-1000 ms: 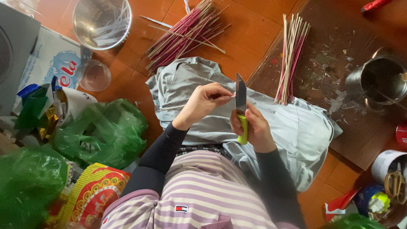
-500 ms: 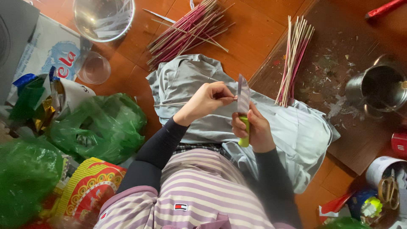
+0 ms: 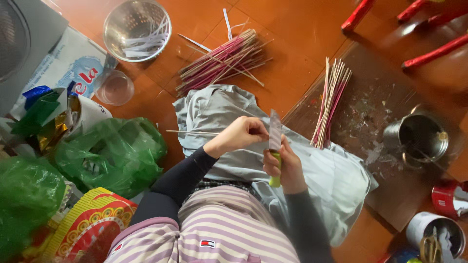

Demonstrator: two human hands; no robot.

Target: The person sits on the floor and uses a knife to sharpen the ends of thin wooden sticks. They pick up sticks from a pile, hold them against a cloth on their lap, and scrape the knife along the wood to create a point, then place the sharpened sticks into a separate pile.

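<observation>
The right hand (image 3: 287,168) grips a knife (image 3: 275,141) by its green handle, blade upright. The left hand (image 3: 242,134) pinches a thin stick (image 3: 192,132), fingers closed on it, beside the blade above a grey cloth (image 3: 321,180). More sticks (image 3: 222,61) lie on the floor (image 3: 292,19).

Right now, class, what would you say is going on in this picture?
A person sitting on the floor holds a green-handled knife upright in the right hand. The left hand pinches a thin stick against its blade. A grey cloth covers the lap. A pink stick bundle lies ahead on the orange floor, a smaller bundle to the right.
</observation>
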